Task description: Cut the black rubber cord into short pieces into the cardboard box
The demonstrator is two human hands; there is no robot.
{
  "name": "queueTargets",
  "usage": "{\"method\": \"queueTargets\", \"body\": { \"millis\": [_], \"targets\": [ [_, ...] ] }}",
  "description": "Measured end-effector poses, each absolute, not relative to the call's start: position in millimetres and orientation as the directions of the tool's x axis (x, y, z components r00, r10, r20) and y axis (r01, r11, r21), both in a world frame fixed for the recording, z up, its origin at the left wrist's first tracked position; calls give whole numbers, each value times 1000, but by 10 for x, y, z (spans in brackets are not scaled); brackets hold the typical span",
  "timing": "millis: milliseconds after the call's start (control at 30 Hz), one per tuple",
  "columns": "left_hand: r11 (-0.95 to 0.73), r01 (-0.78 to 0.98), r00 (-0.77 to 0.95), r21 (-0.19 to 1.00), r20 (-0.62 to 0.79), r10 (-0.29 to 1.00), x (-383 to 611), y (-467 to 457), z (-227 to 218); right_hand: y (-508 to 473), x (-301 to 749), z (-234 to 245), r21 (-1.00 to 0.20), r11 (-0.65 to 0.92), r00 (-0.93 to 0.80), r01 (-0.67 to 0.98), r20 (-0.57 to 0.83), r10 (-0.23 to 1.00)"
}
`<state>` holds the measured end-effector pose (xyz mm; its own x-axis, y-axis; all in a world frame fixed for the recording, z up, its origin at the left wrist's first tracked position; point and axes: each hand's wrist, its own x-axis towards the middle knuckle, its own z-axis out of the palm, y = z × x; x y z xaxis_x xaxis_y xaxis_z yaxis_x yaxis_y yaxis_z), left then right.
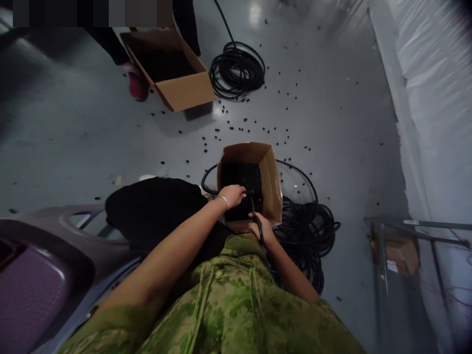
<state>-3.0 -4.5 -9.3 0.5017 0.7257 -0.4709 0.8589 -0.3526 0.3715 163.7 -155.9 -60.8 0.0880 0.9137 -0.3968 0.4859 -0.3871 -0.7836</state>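
Note:
My left hand (233, 194) is closed over the near rim of an open cardboard box (272, 177) full of small black pieces, pinching something small and black that I cannot make out. My right hand (262, 232) is wrapped round a black hose (255, 209), which runs up toward my left hand. The hose leads down into a loose black coil (309, 231) on the floor at my right. I wear a green camouflage top, and a bracelet sits on my left wrist.
A second open cardboard box (180, 88) and another black hose coil (236, 69) lie farther off, beside another person's legs and pink shoe (137, 87). Small black pieces are scattered over the grey floor. A purple plastic chair (40, 265) stands left; a metal frame (405, 246) stands right.

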Motion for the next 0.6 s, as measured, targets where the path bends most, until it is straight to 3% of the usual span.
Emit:
{"method": "queueTargets", "body": {
  "millis": [300,600],
  "targets": [
    [-386,856,517,344,-536,668,-46,-46,-75,-1582,1495,-740,-797,-391,113,460,-384,916],
    [-339,843,530,418,-535,658,-91,-26,-188,-1624,1447,-784,-791,-414,123,451,-404,906]
  ]
}}
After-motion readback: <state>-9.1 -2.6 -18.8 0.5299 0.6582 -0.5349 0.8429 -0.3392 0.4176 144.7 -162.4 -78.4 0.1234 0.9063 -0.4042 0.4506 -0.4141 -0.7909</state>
